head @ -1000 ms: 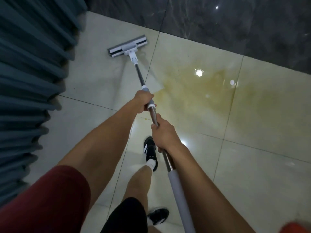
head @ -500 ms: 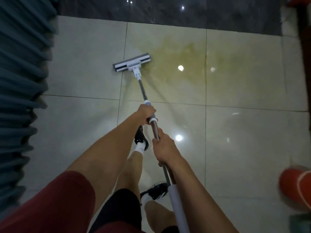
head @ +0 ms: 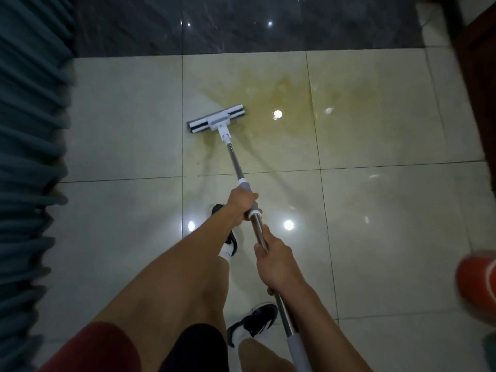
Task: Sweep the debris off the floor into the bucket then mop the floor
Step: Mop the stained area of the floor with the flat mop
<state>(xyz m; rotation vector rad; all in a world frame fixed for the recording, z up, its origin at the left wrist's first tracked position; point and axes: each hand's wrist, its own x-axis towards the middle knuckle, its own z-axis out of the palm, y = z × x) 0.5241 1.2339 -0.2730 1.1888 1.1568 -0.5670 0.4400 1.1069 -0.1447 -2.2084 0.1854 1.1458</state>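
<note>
A flat mop with a grey and white head point(head: 216, 120) rests on the cream floor tiles, at the left edge of a wide yellowish stain point(head: 290, 103). Its metal pole point(head: 236, 162) slants back toward me. My left hand point(head: 241, 204) grips the pole at its grey collar, higher up the shaft. My right hand point(head: 276, 260) grips the pole lower down, closer to my body. An orange bucket point(head: 479, 283) shows partly at the right edge, blurred.
Teal pleated curtains point(head: 29, 157) hang along the left side. A dark marble strip point(head: 241, 22) borders the far side of the tiles. Dark wooden furniture point(head: 477, 76) stands at the upper right. My feet in black shoes point(head: 252, 323) stand under the pole.
The mop head has slid to the right, from the left tile to the edge of the yellowish stain. The view has turned right, bringing the orange bucket into sight.
</note>
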